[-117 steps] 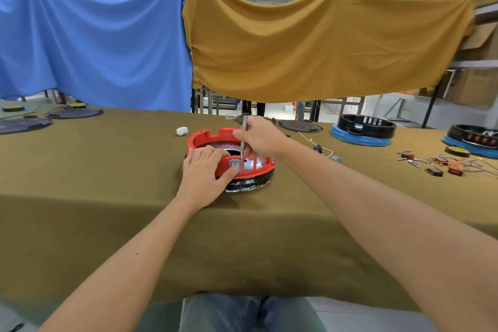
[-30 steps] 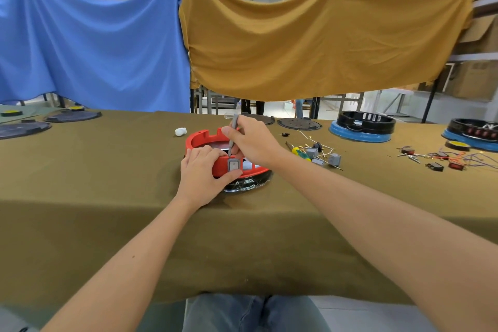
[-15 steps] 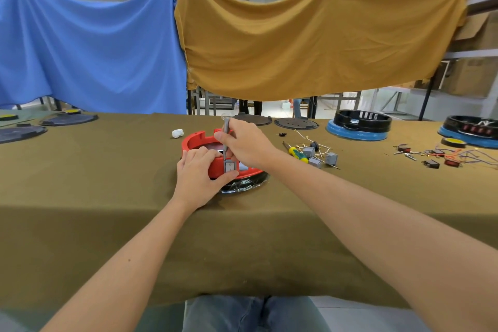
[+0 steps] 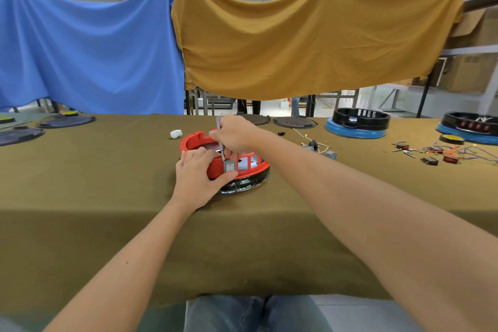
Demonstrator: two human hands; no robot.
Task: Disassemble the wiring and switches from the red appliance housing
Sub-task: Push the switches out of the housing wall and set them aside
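Draped blue and mustard cloths hang behind an olive-covered worktop (image 4: 94,175), screening off the workshop beyond. On this worktop, close to the near edge and straight ahead at 12 o'clock from the person, sits the red appliance housing (image 4: 242,167), a round slotted ring on a dark, glossy base.

The left hand (image 4: 199,172) wraps the ring's near wall from about 9 o'clock, fingers curled over the rim and thumb pressed along the outer face just under a small grey switch (image 4: 230,166) set in the wall. That hold looks meant to keep the light ring from sliding or turning while force is put on the switch. The right hand (image 4: 234,133) reaches in from 3 o'clock and pinches a slim grey metal tool (image 4: 221,147), held nearly upright with its tip down at the switch's top edge, inside the wall. The angle suggests prying or pushing the switch's clips so it can pop outward; whether the tip is actually seated on a clip is too small to tell.

Off at 2 o'clock lie loose parts and wires (image 4: 320,147), and farther toward 3 o'clock more small switches and coloured leads (image 4: 442,153), likely a sorting spot kept clear of the working area. Two black housings on blue bases (image 4: 358,122) wait at the far edge. A white lump (image 4: 176,133) lies at 11 o'clock of the ring.
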